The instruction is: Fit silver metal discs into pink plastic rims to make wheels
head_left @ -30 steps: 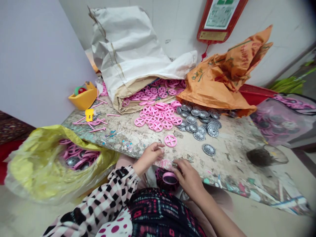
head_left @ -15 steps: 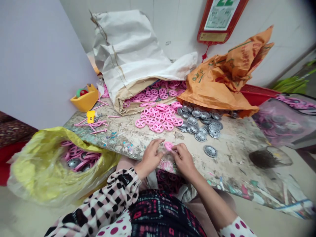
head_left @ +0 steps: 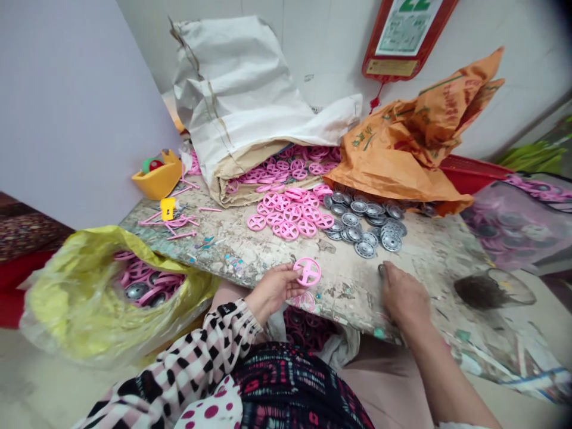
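Observation:
My left hand (head_left: 277, 287) is closed in a pinch on the rim of a pink spoked wheel (head_left: 308, 272), which it holds up over the front edge of the table. To the right, my right hand (head_left: 406, 296) is down at the tabletop with its fingers curled round a grey disc (head_left: 381, 269). Only a dark edge of that disc shows; the hand hides the rest. A pile of pink wheels (head_left: 289, 213) lies beyond my hands. Beside it is a pile of grey wheel discs (head_left: 366, 223), moulded like hubcaps.
A white sack (head_left: 241, 77) spills pink wheels at the back, next to an orange bag (head_left: 402, 143). At left are a yellow holder (head_left: 158, 179), pink rods (head_left: 176, 225) and a yellow bag (head_left: 67, 292) of wheels. A tipped clear cup (head_left: 491, 289) lies right on the worn table (head_left: 348, 292).
My right hand has let go of the pink wheel and moved right to the lone grey disc. The pink wheel is now in my left hand alone, turned more face-on.

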`<act>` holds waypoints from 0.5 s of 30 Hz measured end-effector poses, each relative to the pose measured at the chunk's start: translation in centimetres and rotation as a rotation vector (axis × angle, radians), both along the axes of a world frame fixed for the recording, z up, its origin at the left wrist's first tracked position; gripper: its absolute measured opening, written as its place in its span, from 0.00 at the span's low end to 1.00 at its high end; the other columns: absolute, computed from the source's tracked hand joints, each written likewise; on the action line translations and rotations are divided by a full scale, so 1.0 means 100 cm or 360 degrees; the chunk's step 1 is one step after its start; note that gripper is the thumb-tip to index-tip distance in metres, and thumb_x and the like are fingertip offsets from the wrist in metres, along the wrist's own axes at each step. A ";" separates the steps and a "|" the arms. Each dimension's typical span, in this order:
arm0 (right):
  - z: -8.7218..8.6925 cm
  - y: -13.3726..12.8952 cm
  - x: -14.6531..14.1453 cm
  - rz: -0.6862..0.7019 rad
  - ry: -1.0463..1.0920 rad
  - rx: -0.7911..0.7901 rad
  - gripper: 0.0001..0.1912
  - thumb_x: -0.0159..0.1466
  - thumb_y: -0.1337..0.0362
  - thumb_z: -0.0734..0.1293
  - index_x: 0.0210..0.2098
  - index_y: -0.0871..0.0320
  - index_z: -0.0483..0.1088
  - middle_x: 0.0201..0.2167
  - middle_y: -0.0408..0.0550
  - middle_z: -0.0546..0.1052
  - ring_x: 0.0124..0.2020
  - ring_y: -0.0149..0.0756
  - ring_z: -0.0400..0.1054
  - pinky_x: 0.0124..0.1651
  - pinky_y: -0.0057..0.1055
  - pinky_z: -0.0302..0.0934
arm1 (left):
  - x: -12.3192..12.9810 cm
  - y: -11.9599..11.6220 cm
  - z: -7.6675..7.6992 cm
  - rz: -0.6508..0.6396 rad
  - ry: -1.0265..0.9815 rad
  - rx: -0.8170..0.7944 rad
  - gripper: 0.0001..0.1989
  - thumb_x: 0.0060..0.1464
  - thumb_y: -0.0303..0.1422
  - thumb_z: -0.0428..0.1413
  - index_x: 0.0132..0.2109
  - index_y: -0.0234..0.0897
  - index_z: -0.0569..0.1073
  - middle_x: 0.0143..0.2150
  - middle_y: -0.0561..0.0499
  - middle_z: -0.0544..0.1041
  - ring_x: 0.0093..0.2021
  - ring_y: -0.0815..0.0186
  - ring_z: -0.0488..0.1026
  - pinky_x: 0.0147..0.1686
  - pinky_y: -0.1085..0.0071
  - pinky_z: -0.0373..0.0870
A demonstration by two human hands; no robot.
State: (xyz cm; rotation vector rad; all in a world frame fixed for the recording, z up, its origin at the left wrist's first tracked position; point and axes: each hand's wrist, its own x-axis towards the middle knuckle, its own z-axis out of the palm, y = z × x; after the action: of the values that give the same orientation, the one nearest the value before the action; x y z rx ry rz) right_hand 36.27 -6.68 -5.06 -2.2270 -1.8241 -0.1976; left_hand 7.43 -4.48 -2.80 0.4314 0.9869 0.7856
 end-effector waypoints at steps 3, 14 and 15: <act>0.016 -0.004 -0.038 -0.0024 0.0757 0.0301 0.21 0.65 0.54 0.55 0.47 0.58 0.71 0.40 0.54 0.77 0.38 0.42 0.69 0.41 0.36 0.60 | 0.006 -0.004 0.000 -0.0060 0.0002 0.0046 0.10 0.46 0.27 0.63 0.38 0.30 0.73 0.31 0.45 0.78 0.27 0.67 0.75 0.28 0.74 0.73; 0.018 -0.018 -0.135 0.0430 0.1148 0.0493 0.16 0.65 0.55 0.59 0.40 0.59 0.71 0.38 0.53 0.68 0.41 0.40 0.63 0.47 0.39 0.59 | 0.016 -0.019 0.002 -0.0101 -0.0126 0.0360 0.20 0.39 0.35 0.68 0.39 0.31 0.72 0.28 0.52 0.74 0.26 0.72 0.70 0.28 0.75 0.69; 0.017 -0.017 -0.133 0.0411 0.1183 0.0462 0.17 0.64 0.54 0.59 0.43 0.59 0.70 0.39 0.52 0.68 0.41 0.39 0.63 0.46 0.38 0.59 | 0.015 -0.019 0.003 -0.0101 -0.0143 0.0372 0.21 0.39 0.35 0.68 0.39 0.31 0.71 0.29 0.52 0.74 0.26 0.72 0.70 0.28 0.75 0.69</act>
State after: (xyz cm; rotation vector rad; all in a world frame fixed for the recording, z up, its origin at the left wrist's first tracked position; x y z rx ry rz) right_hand 22.96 -8.43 -3.33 -1.5438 -1.5090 0.3494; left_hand 8.97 -6.43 -2.52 0.6211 0.7967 0.8589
